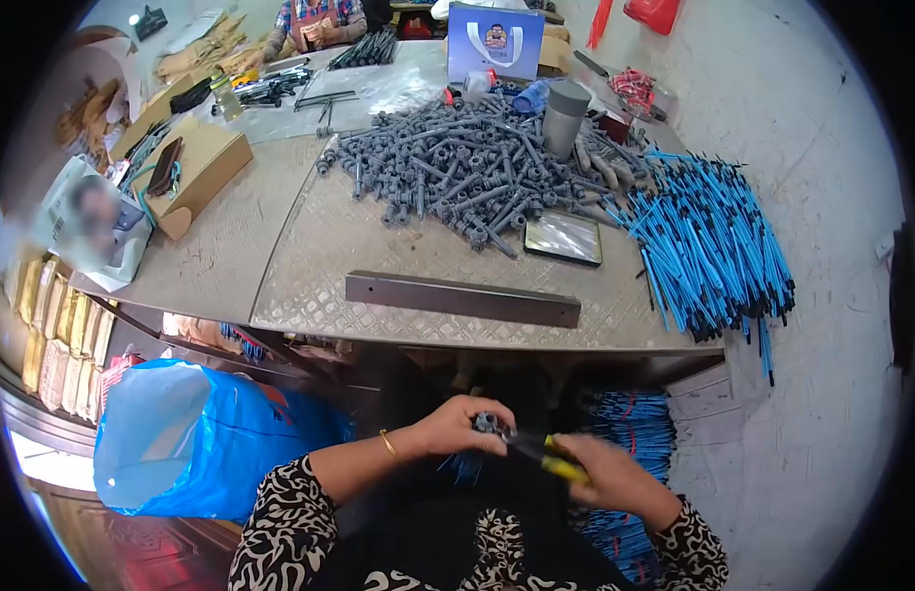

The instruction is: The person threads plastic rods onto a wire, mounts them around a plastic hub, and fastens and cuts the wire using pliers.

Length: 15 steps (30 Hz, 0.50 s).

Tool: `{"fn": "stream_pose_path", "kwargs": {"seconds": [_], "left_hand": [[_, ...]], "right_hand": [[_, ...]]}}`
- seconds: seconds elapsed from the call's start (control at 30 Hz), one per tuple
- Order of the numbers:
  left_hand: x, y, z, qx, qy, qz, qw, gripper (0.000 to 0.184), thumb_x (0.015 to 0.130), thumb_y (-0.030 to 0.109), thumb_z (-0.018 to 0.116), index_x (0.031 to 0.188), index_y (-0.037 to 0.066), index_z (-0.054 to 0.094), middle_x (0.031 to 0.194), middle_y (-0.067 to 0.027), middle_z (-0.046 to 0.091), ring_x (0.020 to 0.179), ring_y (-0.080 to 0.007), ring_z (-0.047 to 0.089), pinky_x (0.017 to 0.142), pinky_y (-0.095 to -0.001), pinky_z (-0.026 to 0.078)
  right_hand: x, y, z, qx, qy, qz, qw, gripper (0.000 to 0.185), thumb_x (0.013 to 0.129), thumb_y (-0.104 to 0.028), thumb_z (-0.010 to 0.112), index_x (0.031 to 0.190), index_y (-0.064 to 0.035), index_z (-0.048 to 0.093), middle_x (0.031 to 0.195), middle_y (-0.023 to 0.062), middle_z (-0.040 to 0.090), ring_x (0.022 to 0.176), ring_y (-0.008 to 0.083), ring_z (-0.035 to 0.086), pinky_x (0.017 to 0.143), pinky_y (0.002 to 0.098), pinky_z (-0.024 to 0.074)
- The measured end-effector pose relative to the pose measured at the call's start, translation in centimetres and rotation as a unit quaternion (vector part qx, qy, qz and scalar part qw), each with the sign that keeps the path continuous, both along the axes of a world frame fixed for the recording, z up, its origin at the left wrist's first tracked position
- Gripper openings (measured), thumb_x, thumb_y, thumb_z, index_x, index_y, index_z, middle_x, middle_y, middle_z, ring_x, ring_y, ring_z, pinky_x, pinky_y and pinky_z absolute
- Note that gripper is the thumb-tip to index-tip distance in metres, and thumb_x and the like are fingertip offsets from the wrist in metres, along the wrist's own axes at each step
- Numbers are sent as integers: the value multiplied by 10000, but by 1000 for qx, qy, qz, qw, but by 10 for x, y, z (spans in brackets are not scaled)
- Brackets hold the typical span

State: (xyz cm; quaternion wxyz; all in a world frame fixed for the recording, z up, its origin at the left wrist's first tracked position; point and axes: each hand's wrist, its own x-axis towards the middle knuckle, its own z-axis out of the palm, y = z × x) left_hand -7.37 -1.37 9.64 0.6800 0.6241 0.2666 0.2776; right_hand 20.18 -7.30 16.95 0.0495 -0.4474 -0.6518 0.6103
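Low in front of my body, my left hand (467, 426) is closed around a small grey plastic part (488, 423) with a round opening in its end. My right hand (607, 475) grips yellow-handled pliers (568, 469), slightly blurred. Their dark jaws reach left to the grey part, at or against it; the exact contact is hard to make out. A few thin blue pieces (464, 467) show just below my left hand. Beyond both hands, a large heap of similar grey plastic parts (447, 167) covers the middle of the table (309, 286).
A long metal bar (462, 298) lies near the table's front edge. Blue rods with black ends (709, 246) are piled at the right, with more bundles (630, 433) below. An open blue bag (196, 443) stands at lower left. Across the table sits another person (314, 25).
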Motion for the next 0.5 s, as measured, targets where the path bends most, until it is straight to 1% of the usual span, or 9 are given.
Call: {"fn": "stream_pose_path", "kwargs": {"seconds": [0.03, 0.1, 0.13, 0.2, 0.3, 0.33, 0.37, 0.43, 0.5], "left_hand": [[-1, -1, 1, -78, -3, 6, 997, 389, 694, 170, 796, 1023, 39, 637, 920, -27, 628, 855, -111, 567, 799, -269, 456], [-3, -2, 4, 12, 2, -13, 1000, 417, 685, 167, 803, 1047, 37, 641, 925, -28, 625, 859, -110, 570, 789, -263, 455], [-3, -1, 5, 64, 0, -19, 998, 432, 680, 165, 806, 1059, 36, 644, 928, -28, 624, 861, -110, 571, 784, -261, 455], [-5, -3, -3, 83, -16, -63, 994, 448, 679, 209, 808, 1061, 41, 646, 923, -37, 627, 885, -122, 579, 789, -266, 451], [-4, -9, -1, 65, 0, -50, 997, 381, 683, 174, 803, 1000, 34, 647, 897, -33, 619, 857, -120, 573, 777, -267, 451], [-4, -7, 6, 56, 7, -34, 998, 360, 683, 154, 800, 984, 33, 645, 886, -30, 615, 842, -118, 570, 774, -265, 450], [-5, -5, 5, 56, -4, -13, 998, 344, 682, 119, 792, 983, 37, 646, 868, -22, 606, 823, -118, 563, 767, -266, 451], [-5, -8, 3, 0, 8, 34, 999, 362, 658, 112, 798, 983, 38, 656, 911, -29, 628, 871, -126, 576, 797, -274, 458], [-8, -2, 3, 58, 32, 59, 996, 439, 614, 126, 821, 1010, 29, 658, 1002, -47, 645, 942, -132, 587, 848, -290, 467]], "right_hand": [[4, -3, -8, -57, 32, -22, 998, 550, 840, -169, 628, 1313, -44, 378, 926, 129, 617, 783, 188, 614, 687, 319, 511], [9, -3, -27, -160, 91, -62, 981, 462, 875, -157, 573, 1292, -52, 405, 890, 132, 622, 662, 200, 618, 602, 317, 514], [8, -15, -42, -452, 255, -127, 845, 493, 893, -207, 575, 1305, -16, 382, 781, 130, 604, 590, 180, 592, 518, 282, 490], [3, -41, -88, -514, 306, -145, 788, 595, 888, -259, 592, 1342, 8, 315, 735, 144, 580, 562, 175, 575, 474, 260, 463], [8, -30, -65, -456, 355, -34, 815, 658, 874, -276, 604, 1373, -5, 271, 731, 140, 574, 551, 169, 565, 466, 267, 460], [10, -19, -40, -367, 214, -30, 905, 658, 847, -228, 624, 1369, -12, 287, 781, 134, 581, 544, 175, 568, 478, 287, 472], [5, -17, -20, -157, 143, 4, 977, 658, 835, -196, 622, 1370, -17, 283, 822, 132, 586, 550, 179, 575, 489, 297, 479], [-5, -14, 14, 170, -57, 15, 984, 612, 834, -171, 611, 1339, -15, 303, 851, 139, 597, 558, 192, 591, 497, 311, 491], [-10, -5, 13, 91, -28, -36, 995, 520, 858, -187, 593, 1278, -1, 349, 829, 157, 606, 562, 207, 609, 491, 321, 502]]}}
